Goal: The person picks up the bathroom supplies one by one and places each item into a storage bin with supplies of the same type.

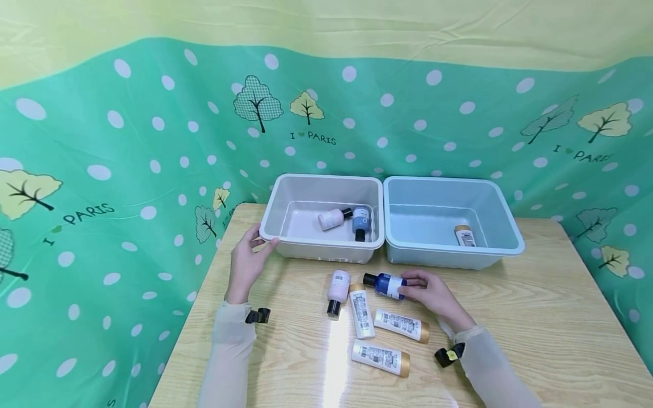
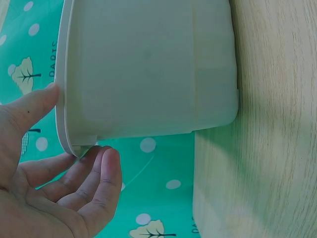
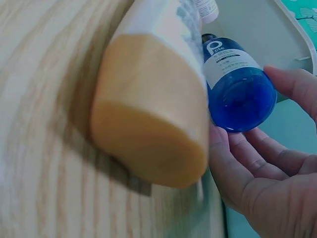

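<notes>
My left hand (image 1: 247, 262) holds the near left corner of the grey bin (image 1: 326, 250). In the left wrist view the thumb lies on the rim and the curled fingers reach under its corner. My right hand (image 1: 432, 296) pinches the base end of a dark blue bottle (image 1: 386, 285) with a black cap and white label, its cap pointing left. The right wrist view shows thumb and fingers on either side of the bottle's blue bottom (image 3: 245, 106). Inside the grey bin lie a pink bottle (image 1: 331, 220) and a blue bottle (image 1: 360, 220), both black-capped.
The light blue bin (image 1: 444, 256) stands right beside the grey one, with a gold-capped white tube (image 1: 465, 236) inside. On the wooden table (image 1: 296, 351) lie a pink bottle (image 1: 338, 286) and three gold-capped white tubes, one (image 1: 402, 324) just below the right hand.
</notes>
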Tool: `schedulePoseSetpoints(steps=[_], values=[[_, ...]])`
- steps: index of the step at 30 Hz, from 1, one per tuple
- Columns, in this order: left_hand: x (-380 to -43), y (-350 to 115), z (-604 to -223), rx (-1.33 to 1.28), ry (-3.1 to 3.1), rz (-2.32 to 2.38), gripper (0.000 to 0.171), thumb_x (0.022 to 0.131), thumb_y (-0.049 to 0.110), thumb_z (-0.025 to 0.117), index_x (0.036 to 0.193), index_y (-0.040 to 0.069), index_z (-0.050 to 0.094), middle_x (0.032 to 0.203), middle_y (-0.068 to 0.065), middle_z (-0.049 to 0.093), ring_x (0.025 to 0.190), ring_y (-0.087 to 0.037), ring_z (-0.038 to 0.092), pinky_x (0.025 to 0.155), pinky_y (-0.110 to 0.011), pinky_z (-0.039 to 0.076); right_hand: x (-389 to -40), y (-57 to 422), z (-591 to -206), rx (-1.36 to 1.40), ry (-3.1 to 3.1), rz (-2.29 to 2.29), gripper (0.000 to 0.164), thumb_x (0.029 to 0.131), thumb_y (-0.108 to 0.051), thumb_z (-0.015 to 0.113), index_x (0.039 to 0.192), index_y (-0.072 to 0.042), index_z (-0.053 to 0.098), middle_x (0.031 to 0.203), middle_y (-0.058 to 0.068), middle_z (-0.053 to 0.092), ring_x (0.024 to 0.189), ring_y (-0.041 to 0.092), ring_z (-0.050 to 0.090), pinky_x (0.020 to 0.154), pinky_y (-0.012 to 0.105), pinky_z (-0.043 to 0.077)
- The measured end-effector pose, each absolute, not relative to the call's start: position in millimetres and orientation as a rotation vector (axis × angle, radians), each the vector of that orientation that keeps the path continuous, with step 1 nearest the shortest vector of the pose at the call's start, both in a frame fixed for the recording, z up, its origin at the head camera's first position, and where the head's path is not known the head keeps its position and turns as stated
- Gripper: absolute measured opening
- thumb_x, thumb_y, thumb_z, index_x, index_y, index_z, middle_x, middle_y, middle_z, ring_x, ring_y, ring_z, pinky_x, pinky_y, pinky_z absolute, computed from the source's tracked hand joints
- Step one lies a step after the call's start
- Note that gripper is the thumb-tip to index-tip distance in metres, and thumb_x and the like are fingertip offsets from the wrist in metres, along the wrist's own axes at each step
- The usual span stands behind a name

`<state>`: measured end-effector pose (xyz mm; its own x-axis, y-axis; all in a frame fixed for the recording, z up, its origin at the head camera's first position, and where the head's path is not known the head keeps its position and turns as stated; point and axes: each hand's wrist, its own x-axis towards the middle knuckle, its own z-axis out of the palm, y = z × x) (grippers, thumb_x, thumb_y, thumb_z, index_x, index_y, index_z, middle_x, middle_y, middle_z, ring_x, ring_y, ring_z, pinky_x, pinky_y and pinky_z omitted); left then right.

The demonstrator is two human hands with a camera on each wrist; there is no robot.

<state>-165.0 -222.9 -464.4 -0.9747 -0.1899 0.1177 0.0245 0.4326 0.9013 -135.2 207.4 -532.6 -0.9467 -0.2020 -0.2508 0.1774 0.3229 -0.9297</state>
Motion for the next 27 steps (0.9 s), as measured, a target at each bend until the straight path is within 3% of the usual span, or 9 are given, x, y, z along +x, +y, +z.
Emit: schedulePoseSetpoints(steps=[13, 27], values=[[-163.9, -222.3, -463.0, 0.159, -2.487, -1.568, 0.072, 0.092, 0.035, 0.075, 0.149, 0.004, 0.045, 0.138, -0.018, 0.057, 0.119, -0.035, 0.057, 0.092, -0.045, 0.056, -129.9, 210.4, -513.0, -0.080, 2.228, -1.743, 0.053, 0.086, -0.017, 0.080, 0.129, 0.006, 0.059, 0.119, 0.023, 0.063, 0.103, 0.030, 0.064, 0.084, 0.031, 0.058], [-163.7, -221.5, -461.7, 0.155, -2.484, -1.576, 0.071, 0.092, 0.035, 0.075, 0.149, 0.005, 0.046, 0.138, -0.017, 0.057, 0.118, -0.033, 0.058, 0.093, -0.046, 0.055, -126.0, 205.4, -463.4, -0.215, 2.198, -1.912, 0.050, 0.089, -0.011, 0.077, 0.130, 0.009, 0.057, 0.120, 0.027, 0.061, 0.102, 0.026, 0.066, 0.085, 0.033, 0.059]])
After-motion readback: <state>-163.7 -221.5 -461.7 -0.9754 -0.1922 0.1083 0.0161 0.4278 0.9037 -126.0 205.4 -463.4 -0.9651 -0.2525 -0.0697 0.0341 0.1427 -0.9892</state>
